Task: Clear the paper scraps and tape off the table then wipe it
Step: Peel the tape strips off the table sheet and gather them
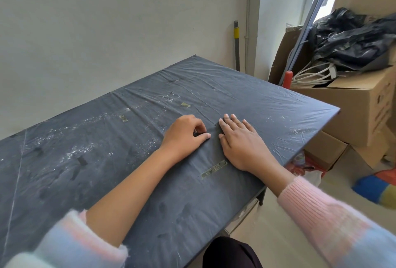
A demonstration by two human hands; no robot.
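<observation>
Left hand [184, 132] fingers pinched on a small dark tape bit; right hand [242, 139] flat, open, bracing worktop [267, 104] cover. Peel low toward 9 o'clock, slowly.

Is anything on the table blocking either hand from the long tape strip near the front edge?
Nothing visible does. The long tape strip lies flat on the table, just nearer than the right hand, with bare surface between it and the left hand.

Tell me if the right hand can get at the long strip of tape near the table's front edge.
Probably yes. The long tape strip lies flat on the table, just beside the right hand's wrist, with nothing covering it; the left hand is farther away.
</observation>
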